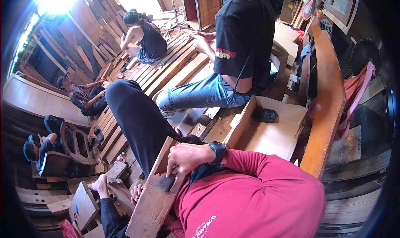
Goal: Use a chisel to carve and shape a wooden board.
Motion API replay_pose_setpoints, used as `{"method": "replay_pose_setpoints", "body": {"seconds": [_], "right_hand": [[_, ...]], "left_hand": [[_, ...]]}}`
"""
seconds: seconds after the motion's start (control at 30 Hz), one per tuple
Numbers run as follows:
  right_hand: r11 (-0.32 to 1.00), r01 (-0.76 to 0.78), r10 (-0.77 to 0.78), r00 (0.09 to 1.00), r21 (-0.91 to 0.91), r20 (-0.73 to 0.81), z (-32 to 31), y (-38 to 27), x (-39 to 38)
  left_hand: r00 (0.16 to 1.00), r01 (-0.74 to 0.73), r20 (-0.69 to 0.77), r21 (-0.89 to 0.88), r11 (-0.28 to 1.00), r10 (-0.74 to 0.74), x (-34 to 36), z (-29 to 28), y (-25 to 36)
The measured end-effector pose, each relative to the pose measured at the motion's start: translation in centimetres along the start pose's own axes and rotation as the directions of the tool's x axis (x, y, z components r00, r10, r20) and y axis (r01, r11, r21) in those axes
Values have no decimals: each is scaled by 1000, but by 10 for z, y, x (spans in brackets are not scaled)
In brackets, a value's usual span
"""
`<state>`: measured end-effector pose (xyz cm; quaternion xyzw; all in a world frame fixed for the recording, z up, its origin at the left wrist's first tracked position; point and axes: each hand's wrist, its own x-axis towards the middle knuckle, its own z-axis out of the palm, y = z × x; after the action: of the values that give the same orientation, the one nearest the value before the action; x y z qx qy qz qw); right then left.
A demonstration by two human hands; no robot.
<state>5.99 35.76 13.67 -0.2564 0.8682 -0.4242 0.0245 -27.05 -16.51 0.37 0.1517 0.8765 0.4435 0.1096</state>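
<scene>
A thick wooden piece [151,204] with a darker recess along its upper part rests slantwise against my lap. My right hand [186,157], with a black watch on the wrist, is closed over it. Its fingers pinch a flat, dark grey piece [165,182] that lies against the wood; it looks like a blade or scraper, but its exact kind is unclear. At the wood's left edge my left hand [136,193] curls its fingers round the side. Most of that hand is hidden behind the wood.
An open cardboard box [273,134] holding a dark object stands right of me, beside a varnished board [327,96]. A person in a black shirt [246,38] sits close ahead. Several others sit farther left among planks [171,77]. A toothed saw blade [364,52] stands far right.
</scene>
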Motion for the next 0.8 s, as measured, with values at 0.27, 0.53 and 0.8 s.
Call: {"method": "replay_pose_setpoints", "body": {"seconds": [0.27,0.53,0.8], "right_hand": [[1000,28,-28,1000,5,-2,-4,-7,-3],[999,48,-48,999,15,-7,-3,-7,-3],[999,50,-50,999,12,-3,-5,-7,-2]], "left_hand": [[918,-270,-47,654,707,394,23,-14,-70],[903,-268,-21,754,600,430,13,-19,-43],[945,-181,-11,814,552,326,15,-24,-54]]}}
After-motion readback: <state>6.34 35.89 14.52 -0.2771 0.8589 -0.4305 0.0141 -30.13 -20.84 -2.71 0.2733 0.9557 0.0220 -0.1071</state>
